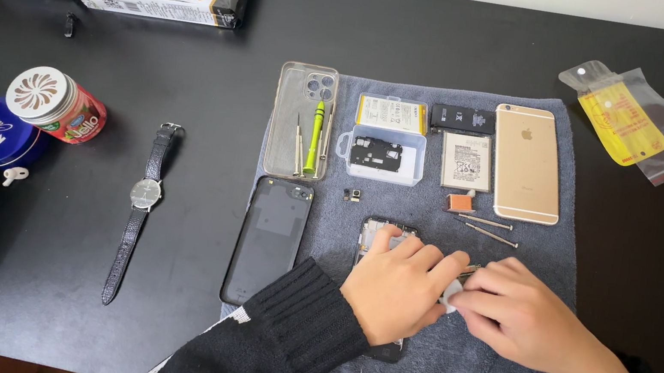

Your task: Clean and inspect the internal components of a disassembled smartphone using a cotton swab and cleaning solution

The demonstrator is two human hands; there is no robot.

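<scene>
My left hand lies flat over an opened smartphone on a grey towel, pressing it down; most of the phone is hidden under the hand. My right hand is pinched on a small white object right beside the left fingers, with a thin metal tool tip showing between the two hands. What the white object is cannot be made out.
On the towel lie a clear phone case holding a green screwdriver, a small plastic box, two batteries, a gold phone, loose screwdriver bits and a dark phone back. A wristwatch, tins and plastic bags lie around.
</scene>
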